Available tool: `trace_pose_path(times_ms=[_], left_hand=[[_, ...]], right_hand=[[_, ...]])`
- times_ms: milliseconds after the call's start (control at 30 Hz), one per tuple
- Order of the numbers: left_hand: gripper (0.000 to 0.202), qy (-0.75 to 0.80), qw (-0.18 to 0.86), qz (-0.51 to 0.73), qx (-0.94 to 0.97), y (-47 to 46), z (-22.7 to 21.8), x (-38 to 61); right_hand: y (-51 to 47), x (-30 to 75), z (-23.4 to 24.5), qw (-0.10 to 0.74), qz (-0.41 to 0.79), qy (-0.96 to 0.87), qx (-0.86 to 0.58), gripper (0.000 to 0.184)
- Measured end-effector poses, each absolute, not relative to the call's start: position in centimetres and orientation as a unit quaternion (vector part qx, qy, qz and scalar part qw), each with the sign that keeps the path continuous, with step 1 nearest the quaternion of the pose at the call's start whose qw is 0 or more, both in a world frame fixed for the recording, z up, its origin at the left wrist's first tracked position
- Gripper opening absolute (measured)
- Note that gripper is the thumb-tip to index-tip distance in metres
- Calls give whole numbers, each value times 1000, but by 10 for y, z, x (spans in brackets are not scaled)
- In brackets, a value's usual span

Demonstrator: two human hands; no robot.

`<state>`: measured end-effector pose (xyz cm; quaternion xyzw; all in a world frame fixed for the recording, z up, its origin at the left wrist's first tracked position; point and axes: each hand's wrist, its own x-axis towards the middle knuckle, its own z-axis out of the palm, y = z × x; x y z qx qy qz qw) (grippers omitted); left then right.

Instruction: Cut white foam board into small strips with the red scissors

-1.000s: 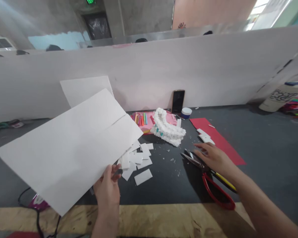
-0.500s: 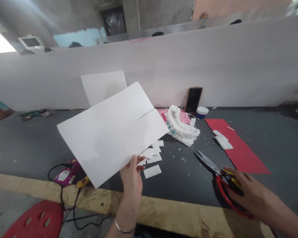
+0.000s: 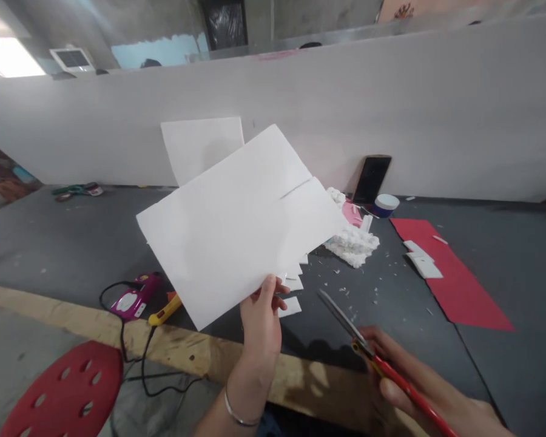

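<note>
My left hand (image 3: 264, 315) pinches the lower edge of a large white foam sheet (image 3: 232, 224), thumb in front, and holds it tilted above the table. A slit runs into the sheet from its upper right edge. In my right hand (image 3: 404, 370) is a pair of scissors (image 3: 346, 318) with red and yellow handles, blades together and pointing up and left toward the sheet. Behind the sheet, small white cut pieces (image 3: 291, 306) lie on the table, partly hidden. A fluffy white object (image 3: 355, 246) sits to the right of the sheet, also partly covered.
A red sheet (image 3: 459, 279) bears small white pieces at right. A phone (image 3: 372, 179) leans on the partition beside a round jar (image 3: 386, 205). At left are a purple device (image 3: 134, 300), a yellow tool (image 3: 165, 309) with a cord, and a red stool (image 3: 68, 388).
My right hand has lifted the scissors off the table and turned them, bringing them left toward the sheet. The view has shifted; my left hand still holds the sheet.
</note>
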<state>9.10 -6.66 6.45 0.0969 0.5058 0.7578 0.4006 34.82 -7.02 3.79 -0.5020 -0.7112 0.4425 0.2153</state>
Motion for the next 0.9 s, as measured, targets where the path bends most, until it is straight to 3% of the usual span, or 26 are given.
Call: trace_pose_path(times_ms=[200,433,600,900], left_hand=[[27,500,407,752,136,-77,68,100],[32,498,434,737,147,-80,68,110],[35,484,452,734,147,-81,66,113],[34,449,478,736,167,-86,65,109]], right_hand=[[-63,313,65,179,569,-712,-370,55],[-65,294,76,177,612,-700,-322,54],[-68,292,68,219,618,-680,-326,53],[-72,289,40,212,659,-622,-366,65]])
